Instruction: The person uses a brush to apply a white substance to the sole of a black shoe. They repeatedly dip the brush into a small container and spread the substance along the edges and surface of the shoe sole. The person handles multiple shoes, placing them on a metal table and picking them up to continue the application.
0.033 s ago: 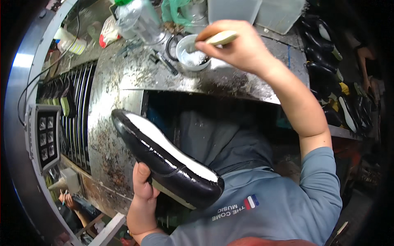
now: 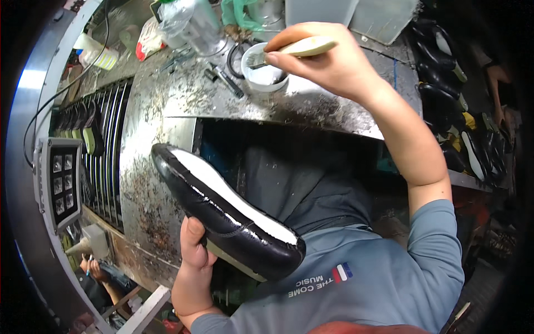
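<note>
At the far left of the frame, a square lamp (image 2: 58,186) stands beside a rack of metal bars (image 2: 108,167). Right of these, below the middle of the frame, the left hand (image 2: 194,247) is clamped on a black shoe (image 2: 214,217); its thumb presses the lower left side, while the other fingers are mostly hidden behind. The shoe's long axis slants from left of centre down to the lower right, with a white strip (image 2: 233,203) along its upper right side. Above the shoe, a pen (image 2: 229,83) lies on the metal bench (image 2: 150,106), left of a white tub (image 2: 270,86). Right of that, at top centre, the right hand (image 2: 339,69) pinches a brush (image 2: 311,46), thumb and fingers together near the bristles. The handle tips to the upper right; the bristles sit at the tub's mouth, though contact with its contents cannot be told. From these fingers the shoe lies below and leftward, well apart, with the left hand nearer. More dark shoes (image 2: 436,69) crowd the right edge.
</note>
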A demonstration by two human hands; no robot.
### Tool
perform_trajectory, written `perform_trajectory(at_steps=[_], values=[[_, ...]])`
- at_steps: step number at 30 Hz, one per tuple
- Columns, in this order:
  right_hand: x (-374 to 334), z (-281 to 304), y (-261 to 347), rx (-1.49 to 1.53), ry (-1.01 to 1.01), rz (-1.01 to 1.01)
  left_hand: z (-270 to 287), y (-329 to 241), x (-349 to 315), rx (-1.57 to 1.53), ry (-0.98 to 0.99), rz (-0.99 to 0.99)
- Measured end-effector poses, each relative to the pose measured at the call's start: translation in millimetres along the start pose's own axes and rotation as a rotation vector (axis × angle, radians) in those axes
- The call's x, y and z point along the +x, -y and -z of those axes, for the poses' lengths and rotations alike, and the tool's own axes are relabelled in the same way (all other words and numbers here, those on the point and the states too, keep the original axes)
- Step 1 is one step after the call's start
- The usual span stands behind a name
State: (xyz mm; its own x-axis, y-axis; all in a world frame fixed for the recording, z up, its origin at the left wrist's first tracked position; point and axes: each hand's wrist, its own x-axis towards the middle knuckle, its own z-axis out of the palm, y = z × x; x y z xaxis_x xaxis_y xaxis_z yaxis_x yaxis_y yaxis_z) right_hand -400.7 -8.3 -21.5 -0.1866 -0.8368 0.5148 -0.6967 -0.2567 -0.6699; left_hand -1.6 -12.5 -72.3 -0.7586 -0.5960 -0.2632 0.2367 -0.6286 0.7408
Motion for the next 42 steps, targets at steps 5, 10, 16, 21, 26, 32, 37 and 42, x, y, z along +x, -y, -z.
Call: perform_trajectory(at_steps=[5, 10, 16, 21, 26, 32, 37, 42], values=[[-23.4, 11.5, 49.5, 0.386, 0.269, 0.069, -17.0, -5.1, 5.8, 0.019, -0.097, 0.013], [-38.2, 1.1, 71.9, 0.572, 0.305, 0.259, -19.4, -6.7, 4.8, 0.015, -0.150, 0.072], [-37.9, -8.1, 76.3, 0.617, 0.319, 0.286, -27.2, -7.9, 6.4, 0.025, -0.196, 0.063], [-42.6, 10.9, 84.5, 0.629, 0.460, 0.213, 2.4, 4.4, -0.8, -0.127, -0.018, 0.026], [-46.0, 11.5, 91.4, 0.808, 0.361, 0.221, 12.9, 14.9, 3.2, -0.417, 0.058, 0.026], [-55.5, 14.7, 94.6, 0.901, 0.320, 0.246, -17.8, 29.9, 15.9, -0.450, -0.244, 0.068], [-56.5, 20.0, 95.1, 0.947, 0.395, 0.369, -17.1, 58.5, 29.8, -0.585, -0.064, 0.154], [-43.4, 20.6, 90.9, 0.927, 0.416, 0.416, -27.6, 81.2, 38.2, -0.699, 0.078, 0.218]])
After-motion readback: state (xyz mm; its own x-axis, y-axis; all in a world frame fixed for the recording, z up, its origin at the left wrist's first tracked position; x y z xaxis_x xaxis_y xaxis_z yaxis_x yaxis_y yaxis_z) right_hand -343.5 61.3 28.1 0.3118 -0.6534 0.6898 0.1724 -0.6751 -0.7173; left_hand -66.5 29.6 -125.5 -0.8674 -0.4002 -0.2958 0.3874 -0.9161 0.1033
